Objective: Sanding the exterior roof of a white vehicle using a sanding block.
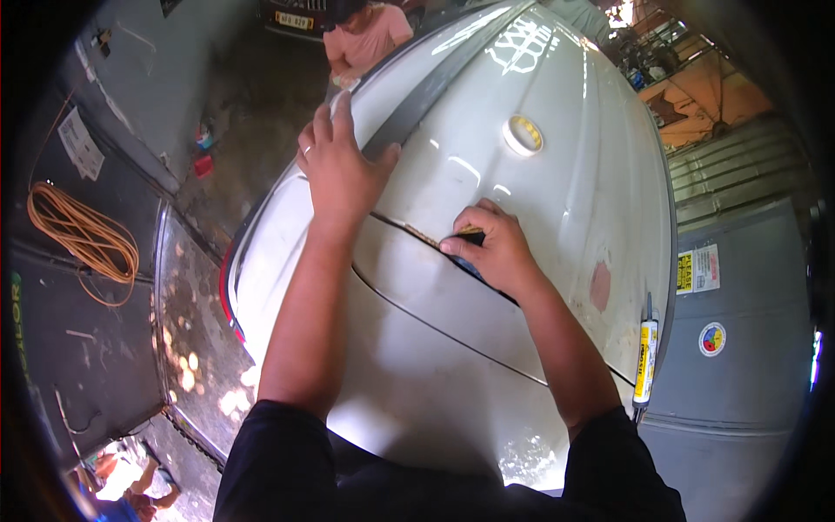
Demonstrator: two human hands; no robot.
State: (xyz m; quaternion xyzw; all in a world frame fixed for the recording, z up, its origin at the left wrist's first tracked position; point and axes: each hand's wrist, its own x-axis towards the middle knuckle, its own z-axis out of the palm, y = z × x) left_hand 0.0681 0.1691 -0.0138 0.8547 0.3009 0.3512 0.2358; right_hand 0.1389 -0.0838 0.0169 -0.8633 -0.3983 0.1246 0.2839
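I lean over the white roof of a car [574, 209]. My left hand [344, 161] is open, fingers spread and thumb apart, over the roof's left side beside a dark lengthwise strip [409, 109]; a ring shows on one finger. My right hand [489, 244] is closed in a pinch around a small dark piece with a yellowish edge [471, 236], whose kind I cannot make out. It is at a dark seam [404, 228] that crosses the white panel. Past the right hand, a roll of pale tape [523, 136] lies on the roof.
A yellow-labelled sealant cartridge [645, 361] lies at the roof's right edge. Beyond the car's left side, a person in a pink shirt [370, 39] is bent forward. An orange coiled cable [83, 230] hangs on the left. Grey metal panels [739, 331] stand to the right.
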